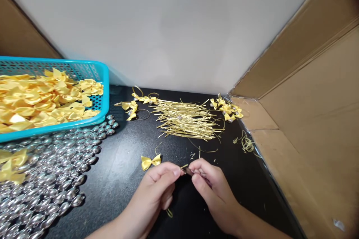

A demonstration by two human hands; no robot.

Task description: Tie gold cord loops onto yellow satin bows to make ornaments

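My left hand and my right hand meet low in the middle of the black table. Both are pinched on a small dark piece with a gold strand held between their fingertips; what the piece is I cannot make out. A yellow ribbon bow lies on the table just left of my left thumb. A bit of gold thread shows under my left hand. Behind the hands lies a pile of cut gold wires.
A blue basket full of yellow bows stands at the left, over a spread of silver beads. Finished bows with gold loops lie near the wall, more bows at the right. Cardboard walls the right side.
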